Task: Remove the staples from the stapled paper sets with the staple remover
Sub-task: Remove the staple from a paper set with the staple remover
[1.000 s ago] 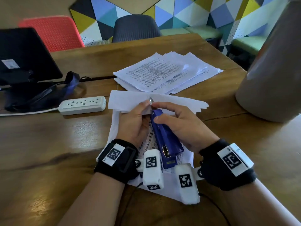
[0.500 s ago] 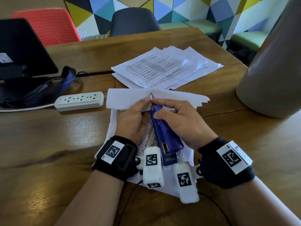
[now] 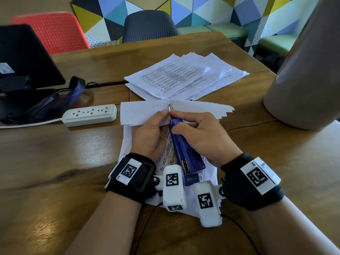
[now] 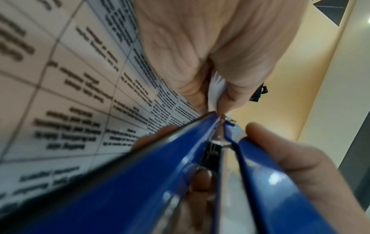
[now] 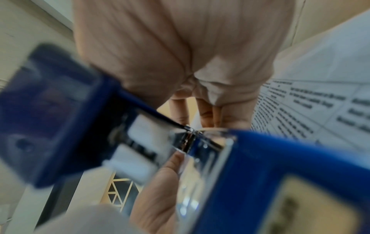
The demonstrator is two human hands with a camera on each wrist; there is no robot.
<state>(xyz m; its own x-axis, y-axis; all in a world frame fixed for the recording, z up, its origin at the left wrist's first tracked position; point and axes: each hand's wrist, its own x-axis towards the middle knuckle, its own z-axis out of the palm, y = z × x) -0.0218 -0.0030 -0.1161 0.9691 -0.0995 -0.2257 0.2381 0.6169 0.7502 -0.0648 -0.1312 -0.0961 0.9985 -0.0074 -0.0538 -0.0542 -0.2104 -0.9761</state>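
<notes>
A stapled paper set [image 3: 141, 112] lies in front of me with its top sheets folded back. My left hand [image 3: 150, 134] pinches the folded paper beside the staple; in the left wrist view the left hand [image 4: 204, 52] has white paper caught between thumb and finger. My right hand [image 3: 200, 137] grips a blue staple remover [image 3: 185, 153], whose metal tip [image 3: 170, 108] sits at the fold of the paper. The blue staple remover [image 4: 180, 171] fills the lower left wrist view, and the right wrist view shows the blue staple remover [image 5: 270, 158] blurred. The staple itself is too small to make out.
A fanned pile of printed sheets [image 3: 184, 76] lies behind the set. A white power strip [image 3: 90, 115] sits to the left, with a black monitor [image 3: 24, 57] and a dark lanyard [image 3: 60, 100] beyond. A large grey rounded object [image 3: 305, 76] stands at the right.
Both hands, the staple remover and the folded paper stay together in the same hold. The view shifts slightly; the tip of the remover stays at the fold.
</notes>
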